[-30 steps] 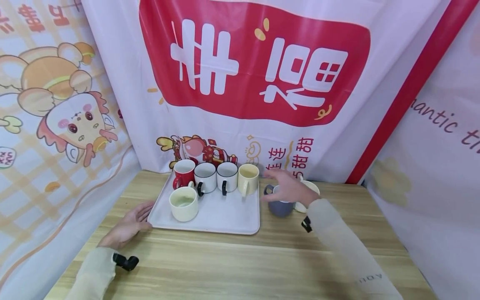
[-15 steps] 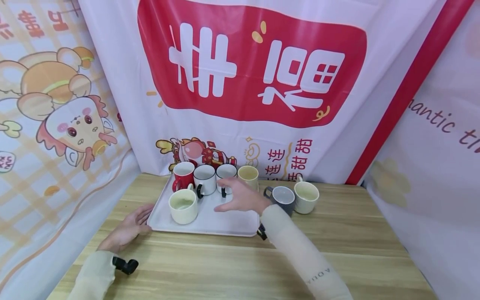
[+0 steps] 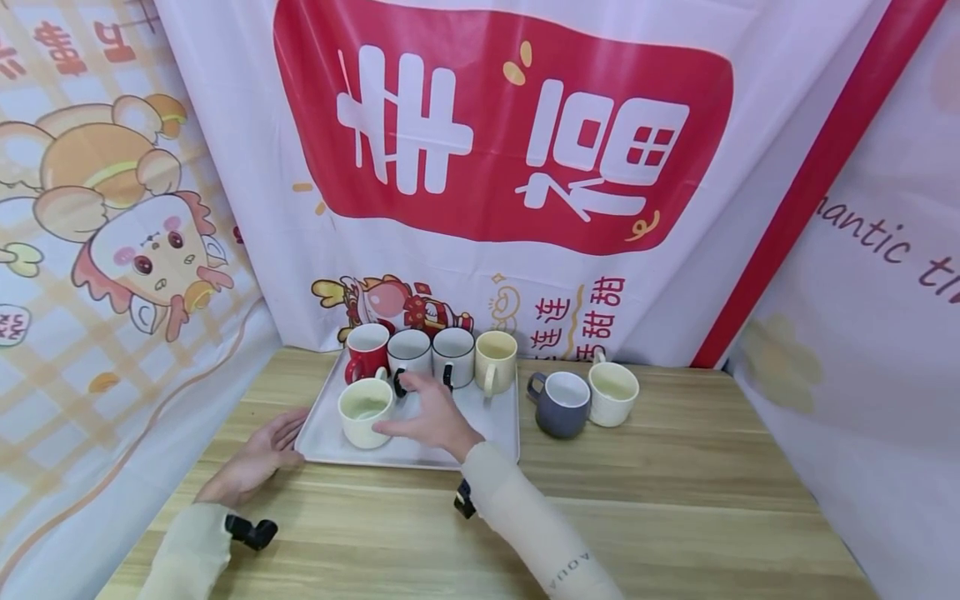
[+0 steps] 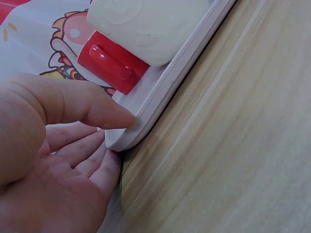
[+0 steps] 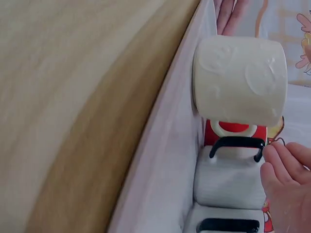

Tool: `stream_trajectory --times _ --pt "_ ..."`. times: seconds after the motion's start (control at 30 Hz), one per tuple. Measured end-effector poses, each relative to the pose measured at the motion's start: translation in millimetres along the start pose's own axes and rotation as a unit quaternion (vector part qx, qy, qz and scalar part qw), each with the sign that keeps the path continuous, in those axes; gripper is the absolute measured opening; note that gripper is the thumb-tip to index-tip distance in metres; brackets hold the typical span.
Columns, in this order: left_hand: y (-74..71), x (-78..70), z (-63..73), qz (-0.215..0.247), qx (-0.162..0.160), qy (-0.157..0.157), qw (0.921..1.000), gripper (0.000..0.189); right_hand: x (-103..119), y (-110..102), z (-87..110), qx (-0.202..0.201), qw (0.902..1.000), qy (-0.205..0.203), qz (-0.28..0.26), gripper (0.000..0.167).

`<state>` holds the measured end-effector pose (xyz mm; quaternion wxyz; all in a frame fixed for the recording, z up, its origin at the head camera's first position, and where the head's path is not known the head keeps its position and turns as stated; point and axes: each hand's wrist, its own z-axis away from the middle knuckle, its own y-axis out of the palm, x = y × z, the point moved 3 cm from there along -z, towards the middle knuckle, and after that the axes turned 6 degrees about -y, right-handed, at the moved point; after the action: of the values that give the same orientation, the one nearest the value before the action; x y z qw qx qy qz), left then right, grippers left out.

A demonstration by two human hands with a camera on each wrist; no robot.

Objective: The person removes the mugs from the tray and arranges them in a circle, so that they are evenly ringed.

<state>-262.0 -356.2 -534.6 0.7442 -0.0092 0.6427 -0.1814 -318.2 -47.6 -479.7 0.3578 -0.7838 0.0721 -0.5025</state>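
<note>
My left hand (image 3: 251, 457) lies at the front left corner of the white tray (image 3: 457, 454), its fingers straight along the edge. In the left wrist view the thumb overlaps the tray rim. My right hand (image 3: 435, 417) reaches over the tray with thumb and fingers spread, right beside a cream mug (image 3: 365, 425). Its thumb is close to the mug's right side in the head view. Behind stand a red mug (image 3: 366, 350), two white mugs with black handles, one at left (image 3: 409, 348) and one at right (image 3: 453, 346), and a yellow mug (image 3: 497, 354).
Right of the tray, a dark grey mug (image 3: 562, 410) and another cream mug (image 3: 613, 400) stand close together on the wooden table (image 3: 675, 500). A printed curtain (image 3: 480, 275) hangs at the table's back edge.
My right hand has moved left from above the grey mug, across the tray, to the cream mug. The left hand stays at the tray corner. The mugs have not moved.
</note>
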Motion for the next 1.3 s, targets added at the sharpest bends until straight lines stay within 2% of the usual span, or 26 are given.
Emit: stream_trajectory --times 0.1,0.23,0.53,0.73,0.87,0.97,1.3 --pt "-0.7 -0.1 0.4 0.002 0.001 -0.001 1.0 0.097 2.0 18.2 -2.2 -0.034 0.9982 0.027 -0.042 0.096" --pt "-1.9 1.3 -0.4 -0.002 -0.001 -0.01 1.0 0.097 6.1 37.4 -4.3 -0.072 0.9947 0.044 -0.059 0.095" --pt "-5.8 2.6 -2.4 0.003 0.0 0.003 1.0 0.097 16.9 63.8 -10.6 -0.152 0.9844 0.068 -0.056 0.093" --pt "-5.2 3.8 -2.6 0.003 0.0 0.003 1.0 0.096 23.7 73.4 -11.9 -0.189 0.9779 0.086 -0.028 0.095" --pt "-3.6 5.3 -3.2 0.003 0.003 0.007 1.0 0.096 24.1 75.8 -12.1 -0.187 0.977 0.102 -0.009 0.094" --pt "-2.9 5.1 -3.1 0.003 0.001 0.007 1.0 0.096 22.7 74.2 -13.5 -0.177 0.9793 0.098 -0.007 0.092" --pt "-1.6 4.3 -4.7 -0.006 -0.006 -0.005 1.0 0.097 8.6 51.8 -16.4 -0.098 0.9924 0.061 -0.044 0.083"
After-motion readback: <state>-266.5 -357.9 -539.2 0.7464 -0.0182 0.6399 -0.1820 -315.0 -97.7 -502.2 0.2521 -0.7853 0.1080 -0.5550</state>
